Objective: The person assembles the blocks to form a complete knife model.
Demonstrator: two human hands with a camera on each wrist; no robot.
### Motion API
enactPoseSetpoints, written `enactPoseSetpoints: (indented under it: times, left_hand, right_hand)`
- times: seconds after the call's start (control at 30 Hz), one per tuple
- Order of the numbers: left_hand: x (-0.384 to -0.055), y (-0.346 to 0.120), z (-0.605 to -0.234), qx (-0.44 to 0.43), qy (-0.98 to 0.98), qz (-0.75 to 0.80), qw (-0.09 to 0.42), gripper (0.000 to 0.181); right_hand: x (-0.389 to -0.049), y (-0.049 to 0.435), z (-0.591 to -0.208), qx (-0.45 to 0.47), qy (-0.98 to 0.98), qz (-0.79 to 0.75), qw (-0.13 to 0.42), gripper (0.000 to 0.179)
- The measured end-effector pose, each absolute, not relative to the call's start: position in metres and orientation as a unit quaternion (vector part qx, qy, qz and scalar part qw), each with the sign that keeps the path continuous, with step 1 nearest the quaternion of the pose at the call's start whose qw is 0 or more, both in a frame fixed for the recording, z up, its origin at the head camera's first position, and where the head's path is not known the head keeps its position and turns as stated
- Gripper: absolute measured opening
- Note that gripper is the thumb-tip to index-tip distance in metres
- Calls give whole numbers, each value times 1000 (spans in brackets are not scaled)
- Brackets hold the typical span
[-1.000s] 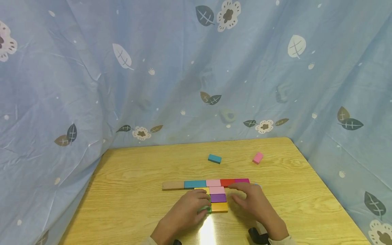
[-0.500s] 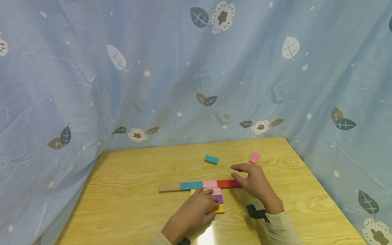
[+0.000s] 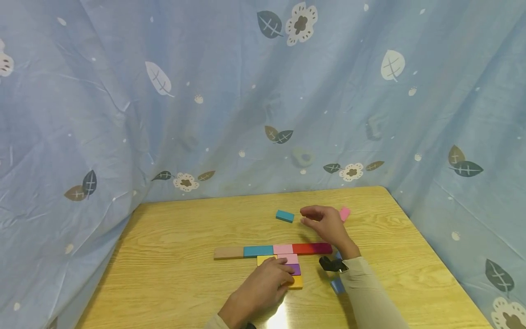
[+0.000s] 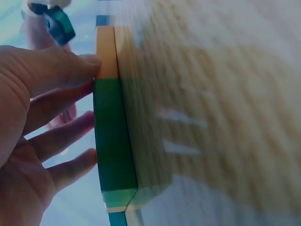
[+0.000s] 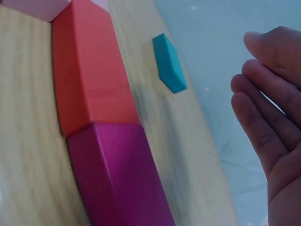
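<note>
My left hand (image 3: 267, 281) rests on a cluster of small blocks, its fingertips touching an orange block (image 4: 106, 52) and a green block (image 4: 113, 136) in the left wrist view. Beside its fingers show a yellow block (image 3: 266, 260), a pink block (image 3: 288, 259) and a purple block (image 3: 295, 268). My right hand (image 3: 326, 225) hovers above the table with nothing in it, thumb and fingers apart, close to a lone blue block (image 3: 285, 216). A row at the cluster's far side runs from a tan block (image 3: 228, 253) to a red block (image 3: 303, 248) and a magenta block (image 3: 322, 248).
Behind the right hand lies a loose pink block (image 3: 344, 213), partly covered. A blue piece (image 3: 338, 286) sits by the right forearm, which hides part of it. The wooden table (image 3: 172, 228) ends at a blue patterned curtain (image 3: 230, 137).
My right hand has left the row's magenta end and moved away from me, toward the lone blue block. My left hand has shifted slightly right over the cluster, covering the green block.
</note>
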State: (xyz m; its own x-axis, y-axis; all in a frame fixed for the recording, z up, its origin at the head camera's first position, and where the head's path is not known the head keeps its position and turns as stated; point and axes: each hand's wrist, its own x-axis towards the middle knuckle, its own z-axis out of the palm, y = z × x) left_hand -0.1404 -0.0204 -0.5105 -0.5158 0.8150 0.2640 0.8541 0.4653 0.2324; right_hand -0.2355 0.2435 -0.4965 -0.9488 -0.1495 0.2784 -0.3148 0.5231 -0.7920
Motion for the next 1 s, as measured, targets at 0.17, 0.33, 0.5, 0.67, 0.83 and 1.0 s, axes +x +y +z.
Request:
enactPoseSetpoints:
  times: [0.17,0.33,0.5,0.67,0.83,1.0]
  left_hand:
    - [-140,-19,-512,-483,-855,-183,44,15]
    - [-141,-19,-514,-483,-856,-179,43,13]
    - [-142,-19,-514,-492,-849,-183,57,13]
    - [-142,-20,-514,-498,-845,-183,66,13]
    - [-143,-20,-513,-495,-847,-182,62,13]
    - [-143,-21,-513,-497,-848,-174,64,13]
  right_hand:
    - [-253,239,-506,123,-850,509,64,33]
    - [-265,234,-512,123,-849,511,45,35]
    - [-273,229,-517,113,-853,509,27,38]
    - [-276,226,-520,109,-861,497,12,38]
    - [-276,221,-521,106,-874,475,14,35]
    - [-278,216,-520,105,-879,465,21,34]
